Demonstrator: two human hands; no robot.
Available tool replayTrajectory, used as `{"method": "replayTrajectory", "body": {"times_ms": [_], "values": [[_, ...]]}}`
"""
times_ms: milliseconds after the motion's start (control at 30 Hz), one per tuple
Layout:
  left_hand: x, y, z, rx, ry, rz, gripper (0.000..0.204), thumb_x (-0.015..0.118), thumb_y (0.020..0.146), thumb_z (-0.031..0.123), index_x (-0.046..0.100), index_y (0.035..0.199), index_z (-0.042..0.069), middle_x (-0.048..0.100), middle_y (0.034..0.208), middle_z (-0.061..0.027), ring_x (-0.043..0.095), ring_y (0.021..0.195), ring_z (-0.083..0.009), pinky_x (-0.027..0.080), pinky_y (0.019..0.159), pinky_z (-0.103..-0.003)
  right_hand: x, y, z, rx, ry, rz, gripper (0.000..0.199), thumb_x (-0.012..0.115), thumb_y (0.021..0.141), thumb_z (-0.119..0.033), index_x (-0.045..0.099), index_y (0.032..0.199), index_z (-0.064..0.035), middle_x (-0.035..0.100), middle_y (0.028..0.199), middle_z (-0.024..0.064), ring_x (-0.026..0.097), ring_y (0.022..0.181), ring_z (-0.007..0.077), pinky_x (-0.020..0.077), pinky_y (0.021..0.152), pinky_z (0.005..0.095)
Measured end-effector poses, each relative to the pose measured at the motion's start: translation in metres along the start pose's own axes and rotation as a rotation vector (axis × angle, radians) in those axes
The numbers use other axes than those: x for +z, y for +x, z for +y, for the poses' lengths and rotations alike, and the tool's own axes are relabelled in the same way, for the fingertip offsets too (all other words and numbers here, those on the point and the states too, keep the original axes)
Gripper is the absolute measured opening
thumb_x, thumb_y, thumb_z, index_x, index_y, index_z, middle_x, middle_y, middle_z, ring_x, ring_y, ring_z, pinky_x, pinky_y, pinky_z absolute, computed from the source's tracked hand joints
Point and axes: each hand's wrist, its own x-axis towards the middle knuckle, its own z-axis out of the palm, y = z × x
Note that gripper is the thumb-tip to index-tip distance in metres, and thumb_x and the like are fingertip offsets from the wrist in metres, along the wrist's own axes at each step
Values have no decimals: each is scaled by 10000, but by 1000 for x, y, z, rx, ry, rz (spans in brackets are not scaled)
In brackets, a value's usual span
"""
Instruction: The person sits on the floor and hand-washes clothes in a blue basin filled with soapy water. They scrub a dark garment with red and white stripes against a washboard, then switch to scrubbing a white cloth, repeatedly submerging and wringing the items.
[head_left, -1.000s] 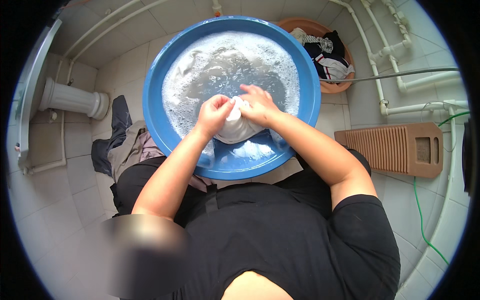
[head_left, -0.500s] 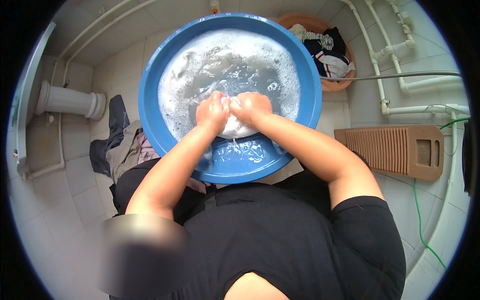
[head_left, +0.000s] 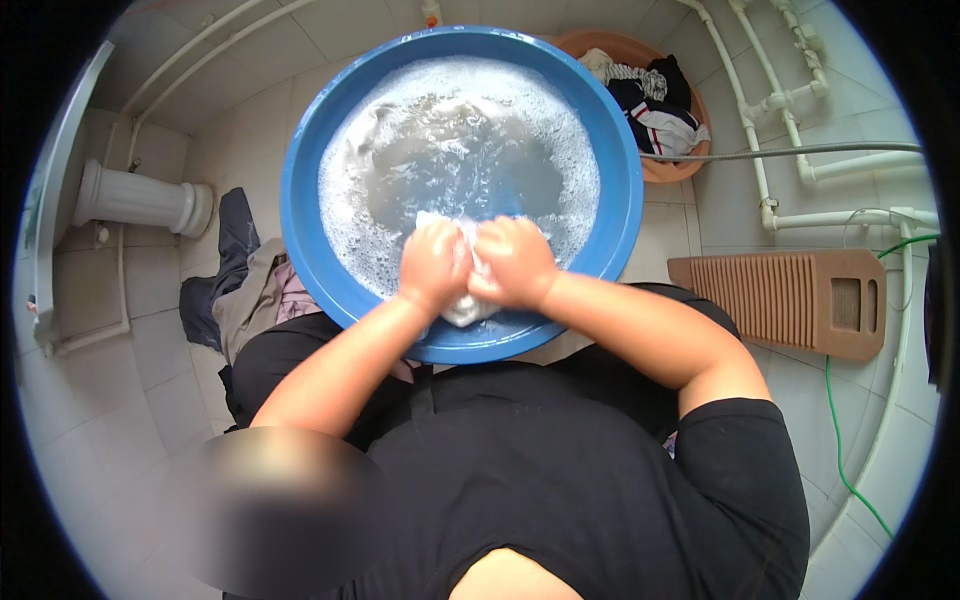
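While my black shirt fills the bottom of the frame, both forearms reach up to the centre. Left hand closed in a fist on a white cloth; right hand clenched on it too, knuckles just beside the left's. Cloth bunched between the fists, a wad hanging below them, mid-frame, over the near side of the blue tub. Finger detail smeared; cannot tell how the folds lie inside the grip.

Judgement on handling: wet cloth slips, so I'd keep both fists firm and close, work a short stretch of fabric, then shift the grip to a fresh patch. Best kept inside the rim, so drips fall back into the tub. Wrists straight, elbows low.

Beyond the fists, grey water ringed by white suds: handy for a re-dip if the cloth feels dry. Brown washboard at right of frame, well apart from my hands; heaped clothes at left. Farthest, upper right: an orange basin holding dark and white garments.
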Motion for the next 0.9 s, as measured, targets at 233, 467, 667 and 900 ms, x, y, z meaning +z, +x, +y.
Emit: {"method": "replayTrajectory", "body": {"times_ms": [233, 467, 667, 900], "values": [[2, 54, -16, -651, 294, -202, 397, 438, 834, 385, 607, 999, 67, 587, 1010, -186, 523, 1012, -356, 378, 897, -465, 9, 58, 22, 662, -62, -112, 467, 544, 695, -513, 660, 937, -131, 444, 1296, 167, 407, 1201, 319, 336, 951, 542], [-13, -15, 18, -83, -80, 18, 218, 539, 806, 237, 576, 916, 52, 542, 1039, -181, 514, 979, -349, 391, 873, -443, -9, -8, 1, 263, 231, -110, 378, 615, 644, -405, 657, 766, -50, 470, 1239, 169, 380, 1173, 361, 348, 921, 486], [6, 17, -39, -124, -74, -74, 274, 464, 833, 297, 602, 944, 87, 603, 972, -126, 567, 855, -352, 462, 717, -415, 25, 41, 22, 391, 106, -185, 400, 560, 683, -461, 659, 813, -95, 620, 787, 163, 596, 754, 352, 486, 679, 402], [8, 32, -48, -449, -241, -122, 311, 523, 830, 324, 599, 917, 35, 618, 863, -132, 585, 820, -288, 450, 730, -360, 16, 41, 41, 525, 141, -8, 523, 611, 654, -509, 652, 897, -47, 580, 1054, 178, 515, 1050, 338, 429, 880, 402]]}}
